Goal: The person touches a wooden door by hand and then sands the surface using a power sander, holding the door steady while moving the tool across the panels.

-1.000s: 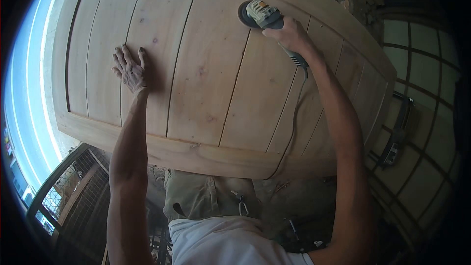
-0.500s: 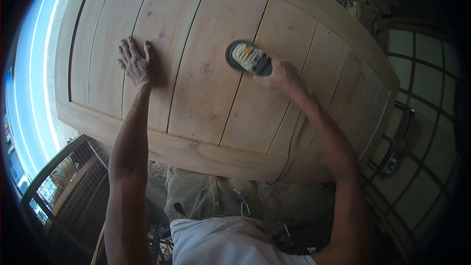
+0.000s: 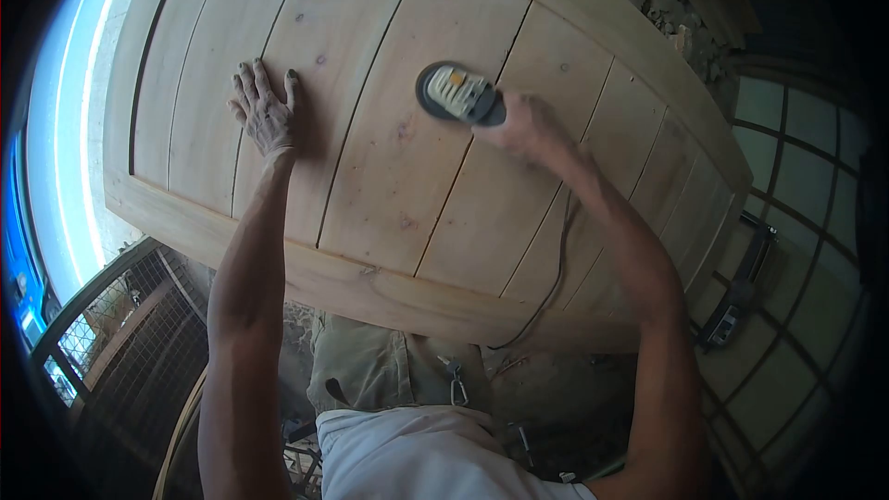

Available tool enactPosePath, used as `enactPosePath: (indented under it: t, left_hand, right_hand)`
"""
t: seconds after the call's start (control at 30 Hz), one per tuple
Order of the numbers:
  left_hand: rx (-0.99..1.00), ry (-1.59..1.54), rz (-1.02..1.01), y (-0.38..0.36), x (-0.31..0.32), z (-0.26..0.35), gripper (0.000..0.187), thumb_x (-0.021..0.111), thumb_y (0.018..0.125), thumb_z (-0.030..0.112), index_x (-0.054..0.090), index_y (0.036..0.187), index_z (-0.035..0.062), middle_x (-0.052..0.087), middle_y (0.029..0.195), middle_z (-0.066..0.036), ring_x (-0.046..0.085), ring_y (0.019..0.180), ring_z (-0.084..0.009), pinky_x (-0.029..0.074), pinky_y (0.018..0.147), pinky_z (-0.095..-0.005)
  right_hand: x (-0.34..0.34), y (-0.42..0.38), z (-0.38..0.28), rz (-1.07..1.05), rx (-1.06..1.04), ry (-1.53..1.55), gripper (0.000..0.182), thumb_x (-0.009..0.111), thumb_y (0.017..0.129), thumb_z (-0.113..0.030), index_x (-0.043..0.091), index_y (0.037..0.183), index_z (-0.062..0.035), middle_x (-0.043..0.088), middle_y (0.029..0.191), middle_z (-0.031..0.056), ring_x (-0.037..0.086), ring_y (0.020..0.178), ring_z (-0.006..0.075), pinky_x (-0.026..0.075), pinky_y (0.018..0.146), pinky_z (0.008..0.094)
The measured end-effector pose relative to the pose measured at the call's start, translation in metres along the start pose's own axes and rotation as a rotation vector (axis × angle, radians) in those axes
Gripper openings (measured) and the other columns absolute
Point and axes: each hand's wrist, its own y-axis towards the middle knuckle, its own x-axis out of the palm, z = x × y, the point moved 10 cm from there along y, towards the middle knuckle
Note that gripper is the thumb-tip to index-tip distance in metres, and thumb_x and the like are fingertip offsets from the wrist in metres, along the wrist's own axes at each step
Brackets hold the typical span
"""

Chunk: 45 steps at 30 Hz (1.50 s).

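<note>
A large wooden door (image 3: 407, 194) with grooved planks inside a plain frame lies flat in front of me. My left hand (image 3: 267, 114) rests on its left part, palm down with the fingers spread, holding nothing. Gripped at the rear end by my right hand (image 3: 526, 125) is an electric sander (image 3: 457, 93) with a pale body and a round dark pad. Its pad is over the middle planks, seemingly against the wood. A dark power cord (image 3: 556, 282) trails from it across the door and over the near edge. My right fingers are partly hidden and slightly blurred.
At the lower left stands a mesh-sided frame (image 3: 120, 315). A grid-patterned panel (image 3: 806, 194) is on the right, with a dark long tool or bar (image 3: 732, 306) near it. Rubble and wood scraps (image 3: 681, 32) lie beyond the door's far edge.
The sander and my right hand have shifted slightly left and up over the planks. My left hand stays flat at about the same place; the whole view has tilted a little.
</note>
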Motion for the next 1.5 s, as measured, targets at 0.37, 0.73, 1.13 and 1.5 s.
enactPosePath:
  t: [0.37, 0.73, 1.13, 1.5]
  left_hand:
    - [-0.003, -0.046, 0.001, 0.0, -0.009, 0.005, 0.084, 0.048, 0.11, 0.068, 0.041, 0.173, 0.0139, 0.032, 0.183, -0.014, 0.023, 0.171, -0.0335, 0.012, 0.138, -0.0615]
    - [-0.001, -0.024, 0.007, -0.002, -0.006, 0.001, 0.082, 0.049, 0.11, 0.067, 0.042, 0.173, 0.0148, 0.033, 0.183, -0.014, 0.023, 0.172, -0.0327, 0.013, 0.138, -0.061]
    - [0.003, -0.027, 0.001, -0.002, -0.006, 0.0, 0.082, 0.049, 0.111, 0.066, 0.041, 0.174, 0.015, 0.032, 0.183, -0.015, 0.022, 0.172, -0.0332, 0.012, 0.138, -0.0614]
    - [0.007, -0.032, 0.004, 0.0, -0.006, 0.003, 0.082, 0.05, 0.111, 0.066, 0.041, 0.173, 0.0138, 0.033, 0.183, -0.016, 0.023, 0.171, -0.0347, 0.012, 0.137, -0.062]
  right_hand:
    - [-0.046, 0.069, 0.002, 0.134, 0.009, 0.101, 0.067, 0.084, 0.084, -0.054, 0.076, 0.116, 0.0044, 0.08, 0.109, 0.0306, 0.078, 0.105, 0.0482, 0.063, 0.091, 0.0525]
    - [0.043, -0.013, -0.069, 0.023, -0.161, -0.021, 0.054, 0.087, 0.085, -0.046, 0.076, 0.116, -0.0025, 0.079, 0.104, 0.0278, 0.077, 0.105, 0.0477, 0.064, 0.092, 0.0527]
    - [-0.048, 0.051, 0.008, 0.095, 0.025, 0.195, 0.062, 0.084, 0.087, -0.051, 0.077, 0.116, 0.0032, 0.079, 0.103, 0.0311, 0.078, 0.1, 0.049, 0.062, 0.09, 0.0498]
    - [0.021, -0.024, 0.017, 0.098, -0.003, 0.046, 0.062, 0.086, 0.085, -0.05, 0.076, 0.114, 0.004, 0.079, 0.101, 0.0308, 0.079, 0.103, 0.0482, 0.062, 0.089, 0.0517]
